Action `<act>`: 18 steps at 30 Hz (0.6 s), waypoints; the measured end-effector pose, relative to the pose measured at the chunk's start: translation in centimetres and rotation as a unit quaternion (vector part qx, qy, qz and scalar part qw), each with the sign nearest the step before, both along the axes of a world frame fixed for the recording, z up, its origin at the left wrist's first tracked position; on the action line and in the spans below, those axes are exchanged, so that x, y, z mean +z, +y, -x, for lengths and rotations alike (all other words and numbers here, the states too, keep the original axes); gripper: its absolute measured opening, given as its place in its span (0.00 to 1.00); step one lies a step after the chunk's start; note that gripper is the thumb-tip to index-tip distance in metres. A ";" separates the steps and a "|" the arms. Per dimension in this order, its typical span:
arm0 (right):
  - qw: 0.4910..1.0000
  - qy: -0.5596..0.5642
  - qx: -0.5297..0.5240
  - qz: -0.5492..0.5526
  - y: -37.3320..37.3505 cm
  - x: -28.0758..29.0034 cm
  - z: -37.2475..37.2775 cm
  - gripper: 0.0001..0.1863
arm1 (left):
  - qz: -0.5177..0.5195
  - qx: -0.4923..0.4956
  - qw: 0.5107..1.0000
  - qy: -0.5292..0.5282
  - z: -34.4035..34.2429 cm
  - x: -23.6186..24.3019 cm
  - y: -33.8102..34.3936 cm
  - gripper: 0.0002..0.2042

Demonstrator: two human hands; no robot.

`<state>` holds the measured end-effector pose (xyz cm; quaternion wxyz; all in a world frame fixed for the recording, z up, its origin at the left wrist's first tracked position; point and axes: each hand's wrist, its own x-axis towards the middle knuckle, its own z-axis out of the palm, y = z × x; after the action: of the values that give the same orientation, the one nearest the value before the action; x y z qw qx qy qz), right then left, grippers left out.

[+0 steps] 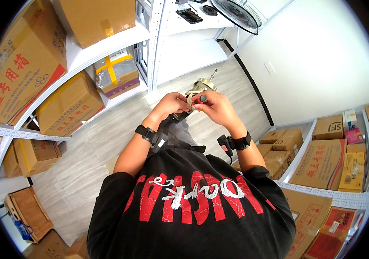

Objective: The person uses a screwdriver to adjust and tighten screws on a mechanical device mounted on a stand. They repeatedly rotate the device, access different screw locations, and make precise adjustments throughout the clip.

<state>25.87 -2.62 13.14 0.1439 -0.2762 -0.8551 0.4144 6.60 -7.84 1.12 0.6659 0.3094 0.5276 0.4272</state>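
Observation:
In front of my body is a brass-coloured motor (202, 84) with a thin metal shaft pointing away from me. Pale wires (189, 98) run at its near side, between my two hands. My left hand (171, 105) pinches at these wires with its fingertips. My right hand (217, 108) is closed round a red-and-black handled tool, which looks like a screwdriver (201, 99); its tip is hidden. A dark part (179, 115) lies under my hands, below the motor. Both wrists wear black strapped devices.
White shelves with cardboard boxes (74, 105) stand on the left, and more shelved boxes (318, 164) on the right. Ahead, a white shelf top (180, 23) bears a fan grille (236, 15) and a black bit set (189, 16). A wooden box (29, 211) sits at lower left.

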 end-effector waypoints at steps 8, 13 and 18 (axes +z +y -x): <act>0.992 0.106 0.039 -0.048 -0.6 3.3 -1.7 0.13 | -0.006 0.038 0.998 -0.045 -0.2 -0.6 -0.9 0.15; 0.987 0.148 -0.044 0.035 2.0 5.0 -6.2 0.10 | 0.016 0.063 0.996 -0.062 0.8 -1.7 -2.7 0.13; 0.968 0.209 -0.105 0.094 6.6 2.5 -9.8 0.09 | 0.082 0.199 0.977 0.005 2.6 -5.9 -6.1 0.11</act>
<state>35.67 3.96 15.61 0.3357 -0.2844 -0.7293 0.5240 4.00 -13.91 -4.77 0.5883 0.1445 0.6150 0.5048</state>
